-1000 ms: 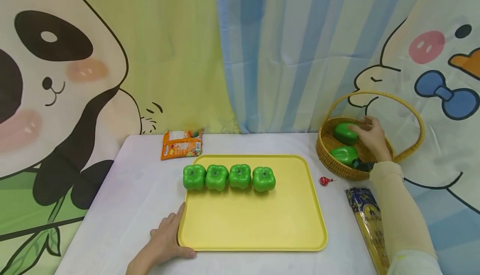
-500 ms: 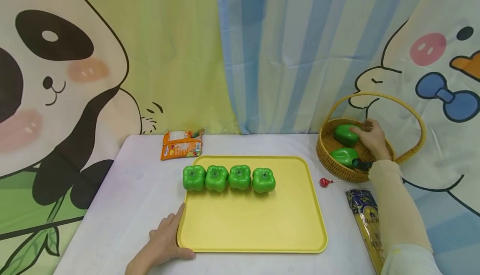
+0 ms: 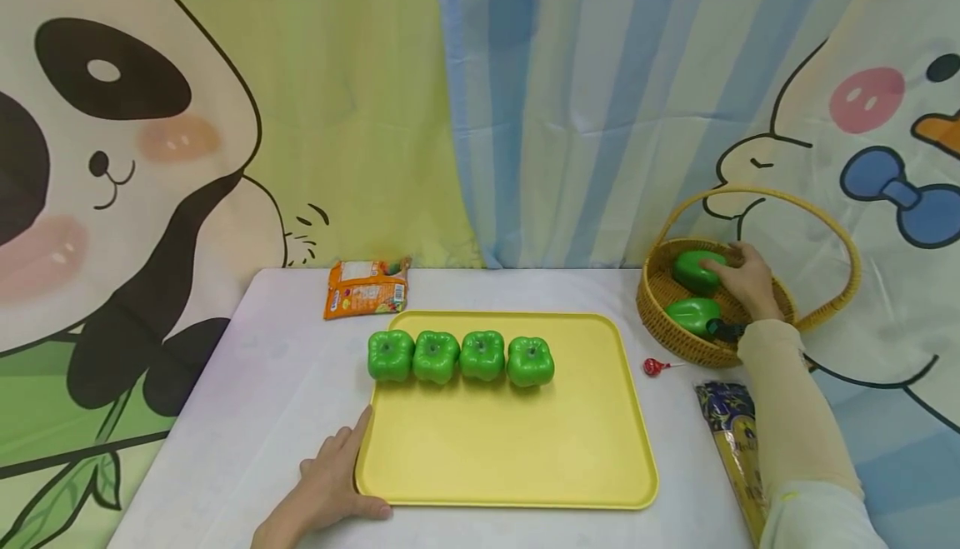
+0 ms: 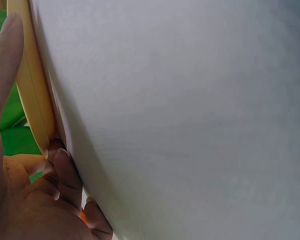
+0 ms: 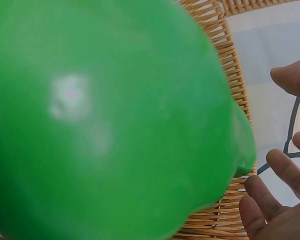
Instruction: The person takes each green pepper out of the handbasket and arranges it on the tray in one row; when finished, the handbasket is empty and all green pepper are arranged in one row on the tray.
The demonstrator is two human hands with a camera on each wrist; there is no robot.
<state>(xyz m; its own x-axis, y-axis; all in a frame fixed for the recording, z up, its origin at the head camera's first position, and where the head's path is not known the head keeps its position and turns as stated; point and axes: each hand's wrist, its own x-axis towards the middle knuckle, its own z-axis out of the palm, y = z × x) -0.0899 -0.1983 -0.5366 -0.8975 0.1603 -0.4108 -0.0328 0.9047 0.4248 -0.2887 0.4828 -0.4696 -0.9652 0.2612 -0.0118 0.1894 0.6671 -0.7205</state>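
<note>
In the head view my left hand point(image 3: 326, 478) braces the near left corner of a yellow tray point(image 3: 510, 449), thumb along the front edge and index finger along the left side. The left wrist view shows its other fingers point(image 4: 67, 172) bent low beside the rim. Several green bell peppers point(image 3: 482, 356) stand in a row on the tray. My right hand point(image 3: 748, 282) reaches into a wicker basket point(image 3: 675, 334), its thumb overlapping the far pepper point(image 3: 697, 272). A second pepper point(image 3: 693, 316) lies nearer. In the right wrist view the relaxed fingers point(image 5: 262, 195) show nothing between them.
An orange snack packet point(image 3: 367, 289) lies behind the tray. A red lollipop point(image 3: 654, 366) sits between tray and basket. A long gold and dark packet point(image 3: 731, 449) lies at the right, partly under the right arm. The basket handle arches over the hand.
The view has shifted slightly. My right hand stays at the far pepper in the basket, and my left hand stays at the tray corner.
</note>
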